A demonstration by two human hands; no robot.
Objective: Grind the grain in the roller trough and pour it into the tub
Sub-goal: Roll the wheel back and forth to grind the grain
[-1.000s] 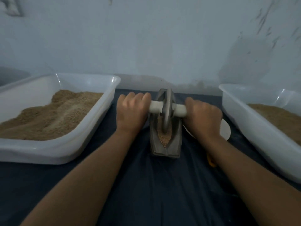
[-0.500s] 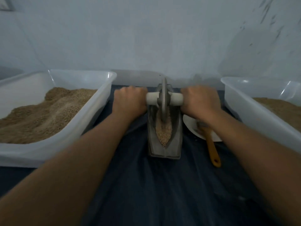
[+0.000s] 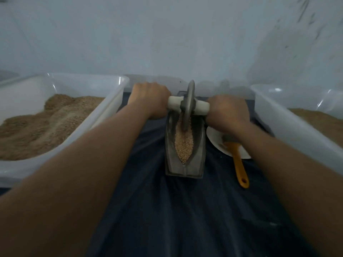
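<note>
Gripping the pale cylindrical axle handle (image 3: 189,107) at both ends, I have my left hand (image 3: 151,100) curled round its left stub and my right hand (image 3: 228,112) clenched round its right stub. Between my fists the thin grey metal grinding wheel (image 3: 188,104) stands upright, its lower edge sunk into the far end of the boat-shaped grey metal roller trough (image 3: 185,145). Coarse tan grain (image 3: 183,143) fills the trough's pointed groove. The trough sits on a wrinkled dark blue cloth (image 3: 176,210). Just right of it lies a round white plate (image 3: 219,143) with an orange-handled brush (image 3: 238,162) resting across it. A translucent white plastic tub (image 3: 111,108) of brown, sandy ground meal stands at left; a second translucent tub (image 3: 278,123) stands at right.
</note>
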